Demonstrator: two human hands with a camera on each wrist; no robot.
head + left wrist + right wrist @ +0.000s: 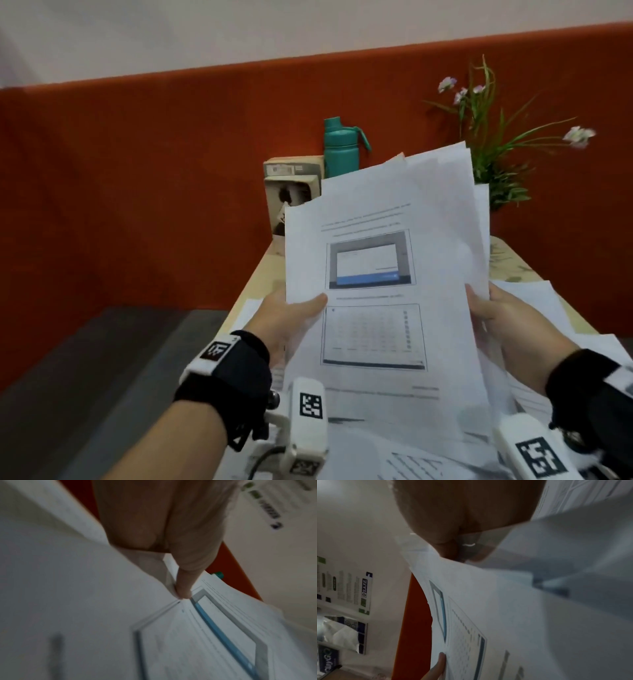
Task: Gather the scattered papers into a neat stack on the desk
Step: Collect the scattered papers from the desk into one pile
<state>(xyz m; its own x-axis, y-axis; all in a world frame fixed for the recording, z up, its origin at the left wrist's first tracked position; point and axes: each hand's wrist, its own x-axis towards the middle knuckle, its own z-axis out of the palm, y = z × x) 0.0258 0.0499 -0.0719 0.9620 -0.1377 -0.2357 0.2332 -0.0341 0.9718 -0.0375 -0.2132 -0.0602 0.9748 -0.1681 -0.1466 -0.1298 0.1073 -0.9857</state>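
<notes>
I hold a loose bundle of white printed papers [383, 260] tilted up over the desk, its sheets fanned unevenly at the top. My left hand [291, 311] pinches the bundle's left edge, thumb on the front sheet. My right hand [496, 318] grips the right edge, fingers behind the sheets. The left wrist view shows my thumb [184, 588] pressed on the top page [205, 635]. In the right wrist view the papers [513, 615] fill the frame, and the left hand's thumb tip [440, 662] shows at the far edge. More loose papers [561, 346] lie on the desk below.
A teal bottle [342, 147], a printed carton [294, 192] and a flowering plant [493, 144] stand at the back of the small beige desk [260, 281]. An orange partition [137, 171] runs behind. Grey floor lies to the left.
</notes>
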